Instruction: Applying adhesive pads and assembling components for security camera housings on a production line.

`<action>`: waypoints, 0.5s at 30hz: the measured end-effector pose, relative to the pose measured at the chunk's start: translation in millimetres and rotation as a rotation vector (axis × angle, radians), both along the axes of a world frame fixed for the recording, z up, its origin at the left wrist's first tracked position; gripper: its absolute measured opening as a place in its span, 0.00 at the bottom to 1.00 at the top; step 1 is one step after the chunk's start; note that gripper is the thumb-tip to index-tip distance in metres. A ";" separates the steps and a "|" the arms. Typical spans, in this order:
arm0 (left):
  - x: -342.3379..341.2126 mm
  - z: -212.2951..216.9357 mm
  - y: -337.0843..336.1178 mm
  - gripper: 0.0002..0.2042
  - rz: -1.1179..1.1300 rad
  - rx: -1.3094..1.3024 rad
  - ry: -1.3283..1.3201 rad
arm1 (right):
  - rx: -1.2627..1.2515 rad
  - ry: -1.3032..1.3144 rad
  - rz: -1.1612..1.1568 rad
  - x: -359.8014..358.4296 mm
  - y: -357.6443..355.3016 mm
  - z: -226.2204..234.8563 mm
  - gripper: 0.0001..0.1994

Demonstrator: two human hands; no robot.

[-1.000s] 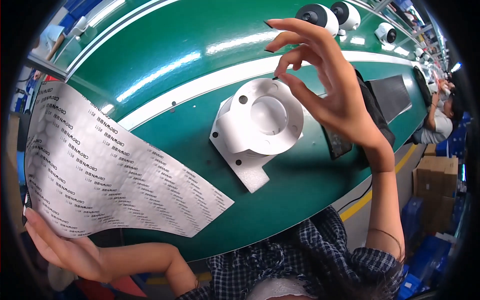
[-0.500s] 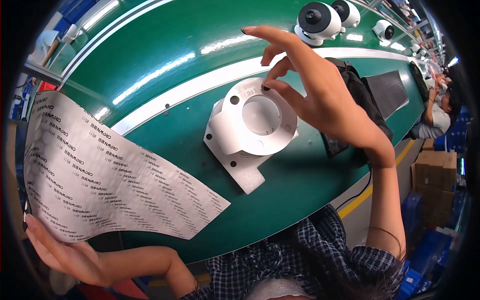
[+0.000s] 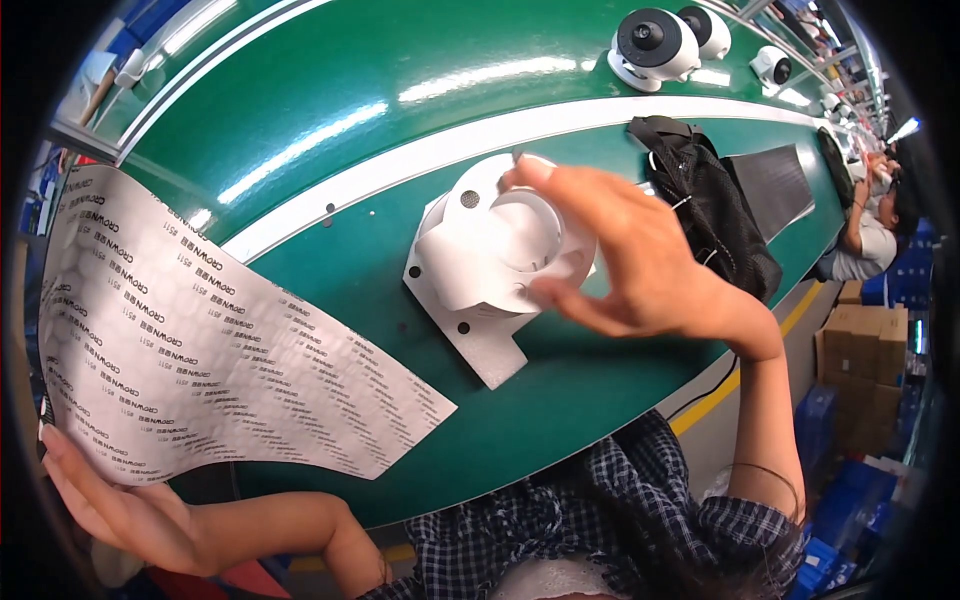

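A worker's right hand (image 3: 640, 265) spreads over a white plastic camera base (image 3: 495, 265) lying on the green conveyor belt (image 3: 330, 110), thumb at its near rim and 1 fingertip at the far edge, the other fingers splayed apart above it. The grip looks light, though whether the fingers are pinching the rim or only resting on it cannot be told from here. The left hand (image 3: 120, 510) is closed on the lower edge of a long printed backing sheet (image 3: 200, 350), holding it above the belt's near side. To handle the part well, the hand should press evenly across the rim so the base sits flat, and the sheet should stay off the belt. A black mesh bag (image 3: 715, 215) lies just beside the hand; 3 white dome cameras (image 3: 650, 45) stand farther up the line.
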State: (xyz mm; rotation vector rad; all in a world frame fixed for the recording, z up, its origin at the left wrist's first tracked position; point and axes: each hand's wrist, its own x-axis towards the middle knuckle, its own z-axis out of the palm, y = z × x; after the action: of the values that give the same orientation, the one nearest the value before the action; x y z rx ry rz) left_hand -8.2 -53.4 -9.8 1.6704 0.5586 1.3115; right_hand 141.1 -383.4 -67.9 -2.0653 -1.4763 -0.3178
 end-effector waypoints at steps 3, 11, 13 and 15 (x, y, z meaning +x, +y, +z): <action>-2.3 -2.3 -1.3 0.22 0.052 0.021 0.005 | 0.128 0.100 -0.194 2.6 -12.2 7.7 0.33; 2.7 -1.9 -5.1 0.19 0.053 -0.021 -0.037 | 0.248 0.607 -0.175 -13.9 -28.5 5.7 0.28; 1.9 -1.5 -6.3 0.19 0.051 -0.019 -0.047 | 0.257 0.603 -0.173 -13.4 -28.0 0.5 0.26; 3.7 -1.3 -7.0 0.19 0.053 -0.013 -0.046 | 0.268 0.598 -0.176 -13.8 -28.0 -4.2 0.24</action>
State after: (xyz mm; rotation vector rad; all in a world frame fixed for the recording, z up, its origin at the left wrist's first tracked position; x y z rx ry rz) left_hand -4.5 -60.4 -11.1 1.6209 0.5863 1.3776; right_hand 127.3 -411.4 -72.1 -1.8515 -0.8480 0.0409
